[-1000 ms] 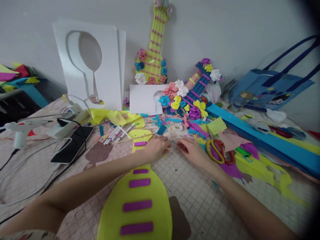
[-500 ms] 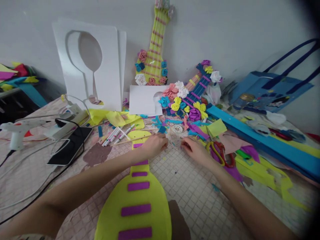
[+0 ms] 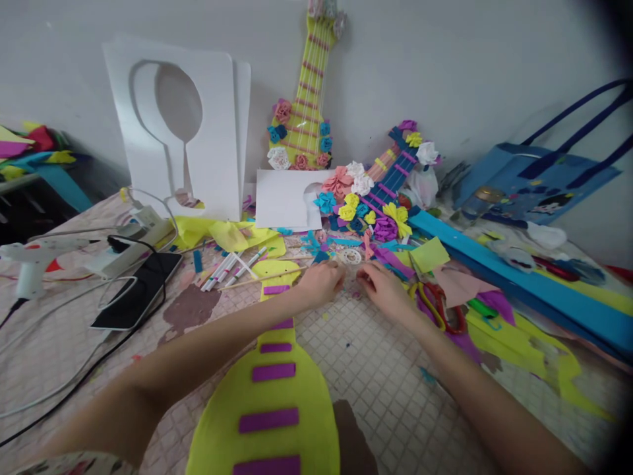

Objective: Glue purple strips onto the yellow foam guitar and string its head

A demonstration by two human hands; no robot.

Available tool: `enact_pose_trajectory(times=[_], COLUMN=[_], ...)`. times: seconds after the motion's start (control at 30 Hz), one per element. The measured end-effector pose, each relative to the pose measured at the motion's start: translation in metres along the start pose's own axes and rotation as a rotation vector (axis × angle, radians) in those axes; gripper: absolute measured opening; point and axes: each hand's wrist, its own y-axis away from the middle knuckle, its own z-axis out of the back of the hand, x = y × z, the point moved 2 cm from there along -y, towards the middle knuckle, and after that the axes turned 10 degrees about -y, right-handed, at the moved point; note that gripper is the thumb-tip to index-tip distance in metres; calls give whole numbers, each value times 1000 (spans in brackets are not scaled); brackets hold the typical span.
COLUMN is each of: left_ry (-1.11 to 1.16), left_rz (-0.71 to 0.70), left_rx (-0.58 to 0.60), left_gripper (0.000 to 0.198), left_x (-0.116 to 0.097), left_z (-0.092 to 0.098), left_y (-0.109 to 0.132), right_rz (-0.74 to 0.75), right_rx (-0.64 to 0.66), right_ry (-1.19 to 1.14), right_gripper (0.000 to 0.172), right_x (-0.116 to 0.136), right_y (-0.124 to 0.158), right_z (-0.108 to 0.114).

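Observation:
A yellow-green foam guitar shape (image 3: 270,402) with purple strips lies flat in front of me, its neck running under my left forearm. My left hand (image 3: 320,282) rests knuckles-up at the top of that neck, fingers curled. My right hand (image 3: 383,288) sits just to its right, fingers bent toward the left hand over a litter of small foam scraps (image 3: 352,254). What, if anything, the fingertips pinch is too small to make out. Scissors with yellow and red handles (image 3: 435,305) lie just right of my right hand.
Two flower-decorated foam guitars (image 3: 304,105) (image 3: 383,188) lean at the back wall beside white cut-out boards (image 3: 182,125). A glue gun (image 3: 32,260), phone (image 3: 138,290) and cables lie left. Markers (image 3: 230,265), a blue strip (image 3: 514,270) and a blue bag (image 3: 539,175) sit around.
Both hands have slid a little farther away from me and closer together, toward the scraps near the top of the guitar neck. The view has shifted slightly.

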Motion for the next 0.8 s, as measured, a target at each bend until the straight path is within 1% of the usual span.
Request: enact_pose_trajectory(times=[0.1, 0.17, 0.23, 0.3, 0.4, 0.5, 0.57, 0.6, 0.67, 0.73, 0.8], left_ry=[49, 88, 116, 132, 165, 188, 172, 160, 142, 102, 12], left_rz=[-26, -42, -30, 25, 143, 246, 273, 275, 265, 236, 195], left_rx=[45, 45, 18, -18, -64, -138, -151, -143, -107, -70, -44], left_gripper=[14, 15, 14, 13, 11, 11, 13, 13, 12, 13, 23], left_x=[-1, 1, 9, 24, 58, 92, 104, 106, 101, 88, 73], left_z=[5, 8, 13, 20, 37, 54, 58, 56, 48, 36, 25], left_y=[10, 14, 14, 11, 7, 4, 0, -3, -11, -20, -28], right_rz=[25, 9, -13, -29, -47, -63, -90, -112, -162, -204, -235], right_rx=[27, 5, -16, -21, -30, -57, -79, -87, -95, -103, -118], right_ry=[-19, -16, -13, -27, -93, -217, -330, -393, -518, -625, -700], right_gripper=[14, 16, 18, 18, 14, 8, 7, 11, 20, 26, 28], right_x=[5, 2, -2, -7, -14, -21, -25, -26, -27, -26, -25], right_y=[4, -2, -13, -24, -37, -41, -40, -38, -33, -26, -17], right_z=[5, 8, 8, 6, 3, 6, 12, 14, 19, 23, 27])
